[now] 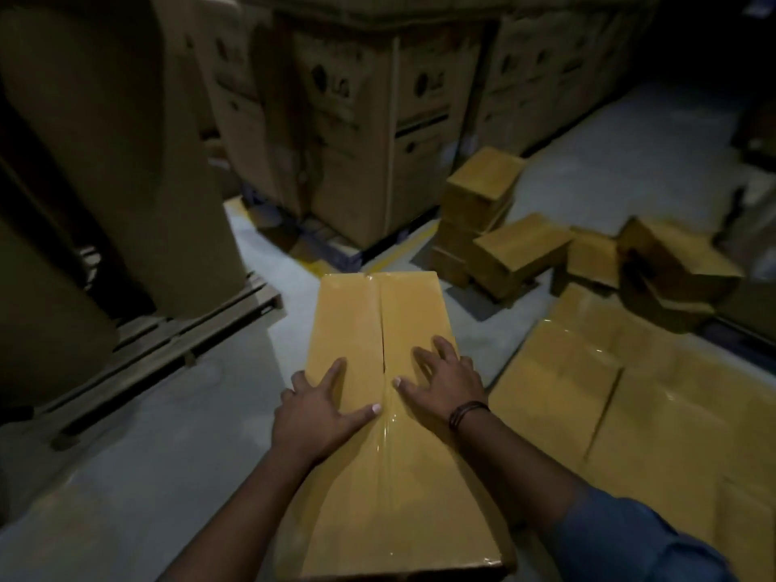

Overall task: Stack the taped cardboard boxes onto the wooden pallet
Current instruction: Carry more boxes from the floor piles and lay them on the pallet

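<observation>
Long yellow-brown cardboard box (378,371) centre near, glossy clear tape along top seam, left hand (319,407) and right hand (445,382) flat on top, fingers spread straight, wooden pallet (176,342) left on floor.

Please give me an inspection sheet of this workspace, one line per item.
Surface: grey concrete floor, with a yellow line painted on it.
Job's things: long taped box under both hands; wooden pallet at left, tall cartons on it.
Clutter: small boxes tumbled on the floor at right; larger boxes beside them.
Grippers: left hand and right hand rest flat on the box top, fingers spread.
Cables: nothing seen.
Surroundings: large printed cartons stacked behind; dim light.
</observation>
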`<action>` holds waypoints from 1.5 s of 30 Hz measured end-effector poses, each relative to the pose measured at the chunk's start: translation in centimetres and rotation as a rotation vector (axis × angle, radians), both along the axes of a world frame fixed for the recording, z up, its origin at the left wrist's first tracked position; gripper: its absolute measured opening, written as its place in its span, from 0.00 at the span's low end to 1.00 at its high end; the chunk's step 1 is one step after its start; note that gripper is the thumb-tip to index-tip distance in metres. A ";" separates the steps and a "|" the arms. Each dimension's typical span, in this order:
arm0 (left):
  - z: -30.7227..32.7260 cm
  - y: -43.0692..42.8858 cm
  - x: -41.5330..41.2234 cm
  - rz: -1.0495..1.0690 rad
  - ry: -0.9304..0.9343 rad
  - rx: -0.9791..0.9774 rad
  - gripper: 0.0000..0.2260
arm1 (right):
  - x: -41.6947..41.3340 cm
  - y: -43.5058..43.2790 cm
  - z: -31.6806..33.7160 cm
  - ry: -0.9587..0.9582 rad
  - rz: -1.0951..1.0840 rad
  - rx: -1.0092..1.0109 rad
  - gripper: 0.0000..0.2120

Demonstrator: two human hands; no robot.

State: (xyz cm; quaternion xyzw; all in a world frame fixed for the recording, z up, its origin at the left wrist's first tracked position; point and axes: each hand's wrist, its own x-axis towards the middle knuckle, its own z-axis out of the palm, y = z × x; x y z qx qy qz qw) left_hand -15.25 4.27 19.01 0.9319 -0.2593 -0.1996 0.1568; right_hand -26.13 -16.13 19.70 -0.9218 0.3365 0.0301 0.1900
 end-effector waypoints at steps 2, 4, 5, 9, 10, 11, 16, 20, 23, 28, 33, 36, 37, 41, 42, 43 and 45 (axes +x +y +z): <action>1.9 -2.1 -2.8 -0.068 -0.034 -0.008 0.52 | -4.2 -1.6 1.6 -0.029 -0.050 -0.005 0.37; 3.2 -4.4 -6.0 -0.141 -0.070 -0.006 0.53 | -8.8 -2.6 2.4 -0.079 -0.121 0.004 0.37; 3.6 -5.8 -7.7 -0.180 -0.094 0.001 0.53 | -11.3 -3.1 2.4 -0.110 -0.166 0.018 0.37; 5.0 -12.3 -16.2 -0.345 -0.165 0.034 0.55 | -22.8 -6.0 2.5 -0.167 -0.339 0.056 0.40; 5.1 -14.2 -18.7 -0.395 -0.174 0.032 0.55 | -26.1 -7.1 2.4 -0.179 -0.380 0.056 0.41; 5.2 -16.2 -21.4 -0.440 -0.183 0.030 0.55 | -29.6 -8.3 2.3 -0.191 -0.422 0.051 0.42; 4.3 -24.5 -36.8 -0.621 -0.183 0.002 0.54 | -46.6 -13.3 2.2 -0.140 -0.584 -0.008 0.42; 3.6 -29.3 -47.4 -0.713 -0.108 -0.021 0.56 | -57.9 -16.4 2.3 -0.075 -0.680 -0.033 0.42; 3.5 -32.0 -53.6 -0.768 -0.071 -0.027 0.56 | -64.5 -17.9 2.4 -0.061 -0.729 -0.041 0.41; 2.3 -35.3 -59.5 -0.827 -0.017 0.009 0.58 | -70.7 -20.1 1.7 -0.029 -0.767 -0.015 0.40; 0.3 -38.9 -61.6 -0.846 0.024 0.067 0.58 | -72.8 -22.8 -0.7 0.013 -0.754 -0.018 0.39; -1.3 -41.3 -61.8 -0.869 0.076 0.092 0.59 | -73.3 -24.9 -2.0 0.025 -0.783 -0.007 0.38; -1.7 -42.3 -61.8 -0.876 0.084 0.092 0.59 | -73.4 -25.7 -2.4 0.023 -0.793 -0.007 0.38; -3.0 -46.6 -61.8 -0.913 0.102 0.083 0.59 | -73.5 -29.5 -3.1 0.035 -0.821 -0.019 0.38; -3.2 -47.7 -61.7 -0.929 0.106 0.080 0.59 | -73.6 -30.4 -3.4 0.035 -0.830 -0.018 0.38; -3.4 -48.7 -61.7 -0.945 0.110 0.078 0.59 | -73.6 -31.2 -3.7 0.030 -0.841 -0.016 0.38; -3.9 -50.6 -61.7 -0.966 0.125 0.080 0.59 | -73.8 -32.7 -4.4 0.020 -0.857 -0.011 0.38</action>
